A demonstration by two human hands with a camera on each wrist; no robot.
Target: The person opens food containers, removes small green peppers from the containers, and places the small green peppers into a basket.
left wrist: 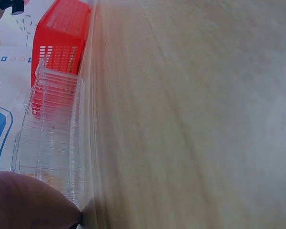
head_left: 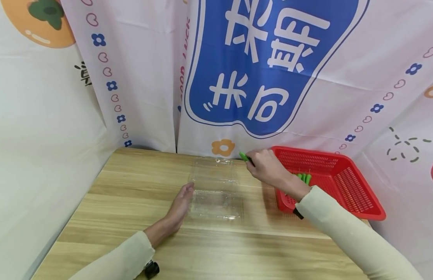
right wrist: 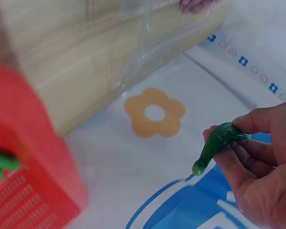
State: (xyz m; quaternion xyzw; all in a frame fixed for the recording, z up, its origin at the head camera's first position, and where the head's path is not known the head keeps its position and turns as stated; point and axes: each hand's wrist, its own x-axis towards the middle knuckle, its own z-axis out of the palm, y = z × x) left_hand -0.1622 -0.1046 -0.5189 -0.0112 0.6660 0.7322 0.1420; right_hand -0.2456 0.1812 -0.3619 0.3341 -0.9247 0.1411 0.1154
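Observation:
My right hand (head_left: 269, 167) is raised near the table's back edge, to the left of the red basket. Between thumb and fingers it pinches a small green leafy vegetable (right wrist: 219, 143), dark and wrinkled along its body with a lighter green tip. A clear plastic clamshell box (head_left: 216, 204) lies with its lid folded back on the table; no contents show in it. Beside the box's left edge is my left hand (head_left: 179, 206), its fingers extended and fingertips at the plastic. In the left wrist view, only part of this hand (left wrist: 28, 200) shows in front of the box.
A red perforated basket (head_left: 356, 182) stands on the right of the wooden table (head_left: 125, 210). Several bright green pieces (head_left: 305, 178) lie in it, partly hidden by my right forearm. A printed cloth (head_left: 149, 77) hangs directly behind the table.

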